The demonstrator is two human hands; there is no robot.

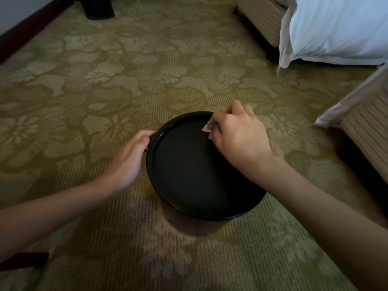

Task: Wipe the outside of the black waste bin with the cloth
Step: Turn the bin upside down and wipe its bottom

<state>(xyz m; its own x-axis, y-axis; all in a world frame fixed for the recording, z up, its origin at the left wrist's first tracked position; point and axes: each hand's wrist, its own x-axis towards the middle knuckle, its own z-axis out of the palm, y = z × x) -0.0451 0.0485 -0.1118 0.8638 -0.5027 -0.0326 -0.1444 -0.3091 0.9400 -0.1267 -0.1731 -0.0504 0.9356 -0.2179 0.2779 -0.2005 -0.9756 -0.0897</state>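
While the left hand grips the rim at about nine o'clock, its fingers curled close together against the outer wall, the black waste bin stands on the patterned carpet in the middle of the view. Its upper face is a flat, matte black disc with a raised ring around the edge, and a thin line of light shines on this ring at ten o'clock. I cannot tell if this face is a lid or the bottom. At about one o'clock on the disc, just inside the ring, lies a small crumpled cloth, pale with a pink tone. The right hand pinches it from above with bent fingers pressed together, so most of the cloth is hidden under them. White bed linen hangs at two o'clock, well apart from the bin.
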